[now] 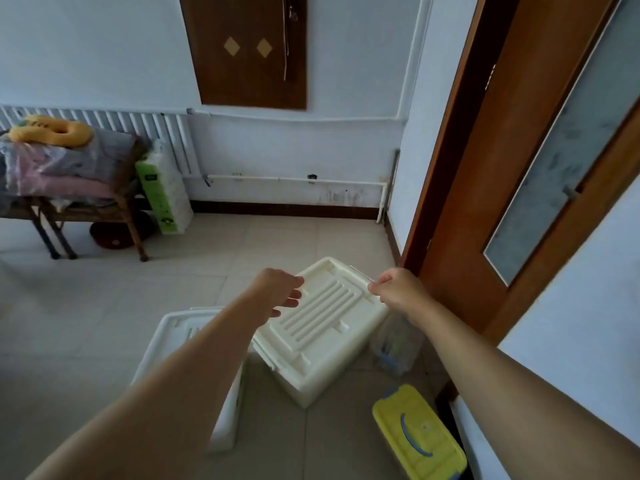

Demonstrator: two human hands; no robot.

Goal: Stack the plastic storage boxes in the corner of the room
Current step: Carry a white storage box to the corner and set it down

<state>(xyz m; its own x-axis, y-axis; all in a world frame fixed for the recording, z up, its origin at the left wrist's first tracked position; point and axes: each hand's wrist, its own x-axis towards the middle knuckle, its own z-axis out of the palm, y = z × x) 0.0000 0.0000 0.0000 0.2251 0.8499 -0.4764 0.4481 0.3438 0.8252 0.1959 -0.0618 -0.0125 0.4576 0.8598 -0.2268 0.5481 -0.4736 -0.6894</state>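
Observation:
A cream plastic storage box [322, 337] with a ribbed lid sits on the tiled floor, turned at an angle. My left hand [277, 292] rests over the lid's left edge with fingers curled on it. My right hand [398, 292] pinches the white latch at the box's far right side. A second white box [180, 344] stands to the left, mostly hidden behind my left forearm. A small box with a yellow lid [419, 434] and blue handle lies near the right front.
A brown door [519, 161] stands close on the right. A clear plastic container [394, 348] sits beside the cream box. A wooden bench [79, 206] piled with bedding and a green-white package [166, 199] stand at the far left by the radiator.

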